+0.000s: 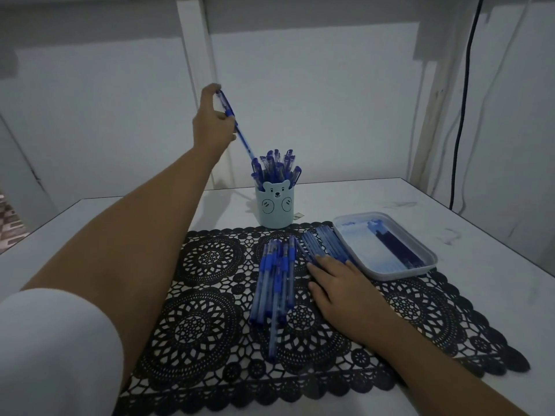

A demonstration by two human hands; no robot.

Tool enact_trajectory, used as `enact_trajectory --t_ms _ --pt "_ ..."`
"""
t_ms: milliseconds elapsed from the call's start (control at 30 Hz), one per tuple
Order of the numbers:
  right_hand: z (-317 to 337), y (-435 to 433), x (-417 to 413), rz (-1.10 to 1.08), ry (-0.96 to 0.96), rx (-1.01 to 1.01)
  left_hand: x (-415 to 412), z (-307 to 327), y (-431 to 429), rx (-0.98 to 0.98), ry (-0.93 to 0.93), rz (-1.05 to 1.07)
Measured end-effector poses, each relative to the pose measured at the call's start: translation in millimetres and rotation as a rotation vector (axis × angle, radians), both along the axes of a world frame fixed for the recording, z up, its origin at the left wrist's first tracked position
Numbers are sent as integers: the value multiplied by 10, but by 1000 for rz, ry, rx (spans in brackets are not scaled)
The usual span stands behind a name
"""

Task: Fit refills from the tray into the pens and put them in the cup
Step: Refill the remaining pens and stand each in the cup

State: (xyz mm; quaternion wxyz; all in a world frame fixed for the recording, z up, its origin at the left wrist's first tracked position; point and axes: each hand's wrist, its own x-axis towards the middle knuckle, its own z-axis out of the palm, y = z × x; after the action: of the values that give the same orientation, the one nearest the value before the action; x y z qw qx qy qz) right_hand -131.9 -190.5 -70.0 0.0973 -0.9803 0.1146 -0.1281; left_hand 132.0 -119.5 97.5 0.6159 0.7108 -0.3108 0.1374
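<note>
Left hand (213,121) raised, pen (237,130) pinched in its grip, tip angled down over full cup (275,210), right hand (339,283) laid flat and open on refills (322,246) beside tray (387,273), loose pens (274,283) grouped on black mat (210,295), table (480,250) beneath.

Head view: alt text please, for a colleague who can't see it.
The left hand holds a blue pen tilted above a bear-faced cup full of pens. The right hand rests on loose pens beside the refill tray, on a black lace mat.
</note>
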Motion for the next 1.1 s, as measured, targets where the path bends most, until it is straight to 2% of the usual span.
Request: enact_trajectory --t_ms 300,500,667,733,867,1000,1100 --pt "-8 -6 -8 0 -4 5 -166 -342 -126 361 -31 -99" --pt "-5 -1 -17 8 -14 7 -286 -350 -17 552 56 -145" --pt "5 7 -40 6 -46 32 -536 -329 169 371 -9 16" --pt "7 17 -36 11 -64 34 -703 -415 286 356 -56 49" --pt "5 23 -51 19 -132 6 -1007 -791 487 655 -51 34" --pt "-4 51 -79 -3 -206 -23 -1319 -1052 559 1076 101 10" --pt "-12 65 -79 -16 -241 -35 -1426 -1130 569 1174 113 -18"
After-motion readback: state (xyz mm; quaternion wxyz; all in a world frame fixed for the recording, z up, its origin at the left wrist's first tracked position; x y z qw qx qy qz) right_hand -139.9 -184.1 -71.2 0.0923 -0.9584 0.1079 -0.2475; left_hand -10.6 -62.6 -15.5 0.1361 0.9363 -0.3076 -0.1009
